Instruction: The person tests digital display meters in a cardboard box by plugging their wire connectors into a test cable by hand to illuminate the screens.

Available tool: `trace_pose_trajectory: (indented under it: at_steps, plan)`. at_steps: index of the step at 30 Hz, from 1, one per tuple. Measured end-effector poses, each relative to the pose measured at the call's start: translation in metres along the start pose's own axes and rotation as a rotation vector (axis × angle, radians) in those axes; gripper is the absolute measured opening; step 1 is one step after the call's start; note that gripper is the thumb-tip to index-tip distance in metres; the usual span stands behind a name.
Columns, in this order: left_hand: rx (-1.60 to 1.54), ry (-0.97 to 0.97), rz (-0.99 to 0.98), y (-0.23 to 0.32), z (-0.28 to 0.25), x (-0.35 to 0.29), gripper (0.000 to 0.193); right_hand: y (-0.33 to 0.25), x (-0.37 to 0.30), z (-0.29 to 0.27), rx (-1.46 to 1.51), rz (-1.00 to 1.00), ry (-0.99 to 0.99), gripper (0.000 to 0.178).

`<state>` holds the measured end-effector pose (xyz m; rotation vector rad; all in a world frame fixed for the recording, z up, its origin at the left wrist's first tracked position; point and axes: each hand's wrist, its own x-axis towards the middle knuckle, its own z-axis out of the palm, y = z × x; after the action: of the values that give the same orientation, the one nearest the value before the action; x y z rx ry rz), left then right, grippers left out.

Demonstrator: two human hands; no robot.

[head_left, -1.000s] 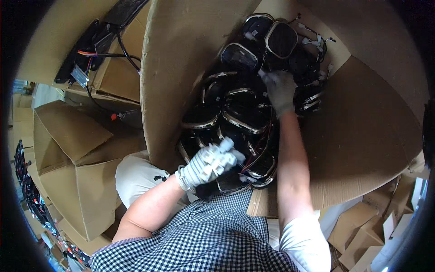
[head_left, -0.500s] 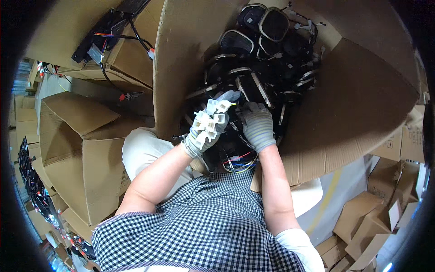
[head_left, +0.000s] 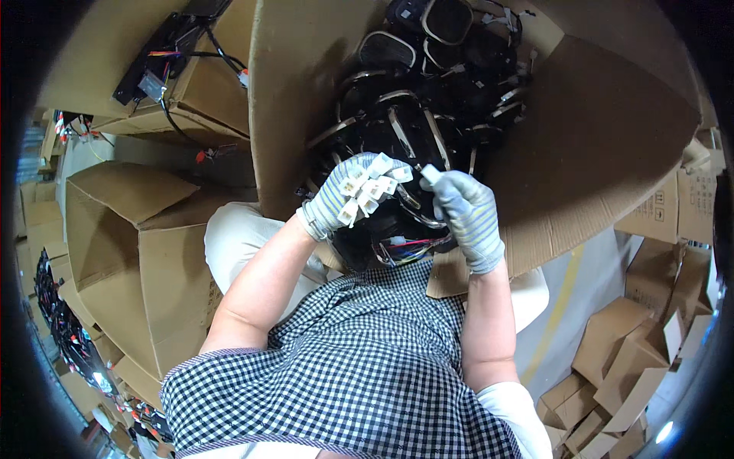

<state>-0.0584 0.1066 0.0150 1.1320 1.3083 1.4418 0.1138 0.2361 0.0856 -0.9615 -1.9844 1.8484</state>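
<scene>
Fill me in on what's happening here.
A left hand in a striped knit glove holds a bunch of white plastic connectors. The right hand, gloved alike, pinches one small white block, probably another connector, close beside the bunch. Both are over a brown cardboard box holding rounded black units with silvery rims.

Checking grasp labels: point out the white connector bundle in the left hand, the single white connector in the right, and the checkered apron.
White connector bundle (head_left: pixel 371 188), head view: mid-cluster housing.
Single white connector (head_left: pixel 431 174), head view: its exposed end.
Checkered apron (head_left: pixel 340 363), head view: middle of its front.
</scene>
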Motion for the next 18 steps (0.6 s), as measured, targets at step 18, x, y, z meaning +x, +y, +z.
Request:
trace_pose_trajectory:
  at_steps: [18]
  plan:
    - [0.310,-0.178,-0.534,0.031,-0.024,-0.002,0.017,0.078,0.021,0.030,-0.069,0.030,-0.387,0.023]
